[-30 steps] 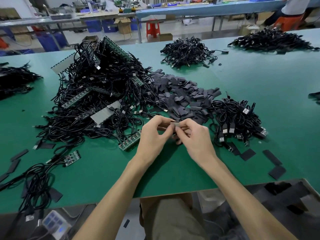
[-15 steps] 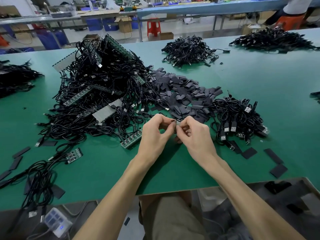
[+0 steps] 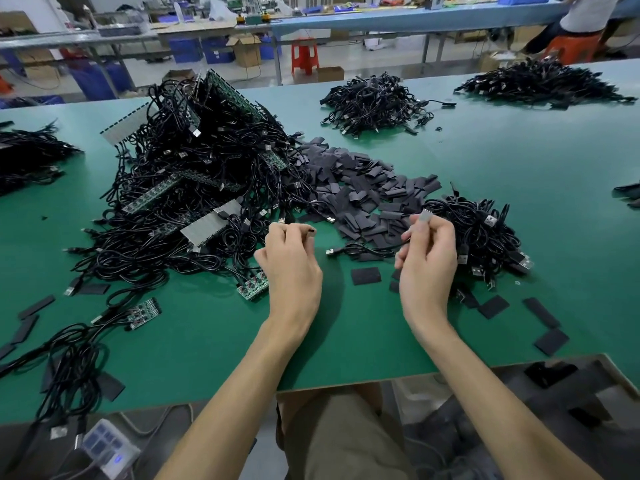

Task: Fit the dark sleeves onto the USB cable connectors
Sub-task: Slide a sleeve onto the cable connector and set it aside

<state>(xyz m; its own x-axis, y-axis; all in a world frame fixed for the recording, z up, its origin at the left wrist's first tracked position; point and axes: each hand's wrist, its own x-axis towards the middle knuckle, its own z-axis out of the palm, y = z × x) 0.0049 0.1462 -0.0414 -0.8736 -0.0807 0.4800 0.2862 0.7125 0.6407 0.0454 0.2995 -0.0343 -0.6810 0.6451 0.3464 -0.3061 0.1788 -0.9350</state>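
Sleeves (image 3: 360,192) lie heaped on the green surface (image 3: 519,161) beyond your hands: thin, light and floppy, I'd judge, so pinch one by its edges. Your left hand (image 3: 292,268) is curled shut, pinching a small dark connector (image 3: 311,232). Your right hand (image 3: 427,261) pinches a pale grey piece (image 3: 424,216); hold connectors by the rigid shell, not the limp cable.

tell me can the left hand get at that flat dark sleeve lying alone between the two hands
Probably yes. The sleeve lies alone on bare green table, nothing over it. But the left hand already pinches a small connector.
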